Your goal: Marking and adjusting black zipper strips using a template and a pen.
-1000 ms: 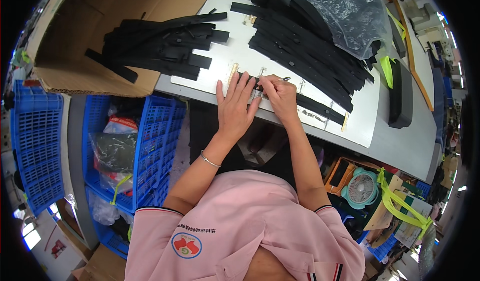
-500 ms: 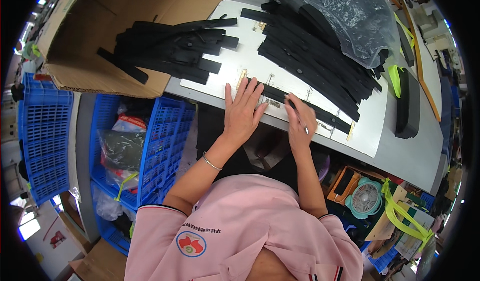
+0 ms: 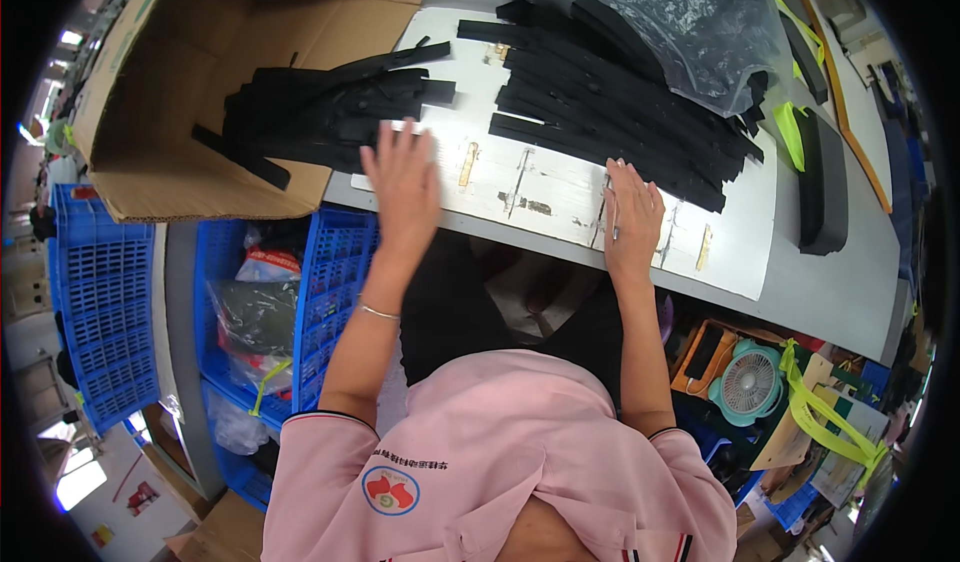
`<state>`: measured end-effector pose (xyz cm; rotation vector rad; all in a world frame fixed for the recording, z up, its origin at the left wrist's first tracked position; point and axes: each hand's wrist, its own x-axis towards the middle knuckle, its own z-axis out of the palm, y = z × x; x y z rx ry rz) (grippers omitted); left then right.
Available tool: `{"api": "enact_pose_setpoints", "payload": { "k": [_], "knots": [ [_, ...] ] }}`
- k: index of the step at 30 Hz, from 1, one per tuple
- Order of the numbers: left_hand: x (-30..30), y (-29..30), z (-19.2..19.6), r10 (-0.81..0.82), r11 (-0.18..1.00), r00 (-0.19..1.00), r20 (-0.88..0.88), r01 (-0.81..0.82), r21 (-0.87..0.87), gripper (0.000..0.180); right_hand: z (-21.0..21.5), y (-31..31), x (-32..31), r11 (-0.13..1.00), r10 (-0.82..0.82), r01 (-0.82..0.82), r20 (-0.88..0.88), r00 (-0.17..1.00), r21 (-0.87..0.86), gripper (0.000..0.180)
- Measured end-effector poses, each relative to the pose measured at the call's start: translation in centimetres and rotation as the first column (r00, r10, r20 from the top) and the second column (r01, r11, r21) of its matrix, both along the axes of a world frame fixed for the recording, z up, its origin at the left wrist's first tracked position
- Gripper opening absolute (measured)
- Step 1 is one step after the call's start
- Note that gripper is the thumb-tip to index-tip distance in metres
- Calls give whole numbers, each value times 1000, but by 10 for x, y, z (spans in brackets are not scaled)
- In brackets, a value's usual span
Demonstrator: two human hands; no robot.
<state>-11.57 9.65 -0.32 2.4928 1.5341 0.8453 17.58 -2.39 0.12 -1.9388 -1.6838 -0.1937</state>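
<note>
The left pile of black strips (image 3: 305, 112) is lying across the box (image 3: 200, 184) and white board (image 3: 580, 194); the right pile (image 3: 610, 107) is resting on the board. The left hand (image 3: 402, 187), blurred, is holding its fingers apart at the left pile's edge; whether they are touching, I cannot tell. The right hand (image 3: 633, 217) is holding a slim tool (image 3: 615, 231) near the right pile. A bag (image 3: 690, 32) is overlapping it.

Free lane on white board (image 3: 568, 184) between left hand (image 3: 405, 190) and right hand (image 3: 633, 224), black strips (image 3: 620, 102) as obstacle beyond.
</note>
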Motion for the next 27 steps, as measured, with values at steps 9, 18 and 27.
{"api": "enact_pose_setpoints", "payload": {
  "k": [9,18,27],
  "knots": [
    [-31,43,-2,23,994,998,-50,-18,104,19,1,-6,4,986,7,29,-216,976,166,41],
    [87,3,16,-395,909,887,240,416,-39,10,5,-48,5,956,45,53,-324,945,289,47],
    [202,-63,8,-519,761,699,491,640,-107,33,-2,-80,-5,988,-20,39,-132,991,147,55]
  ]
}}
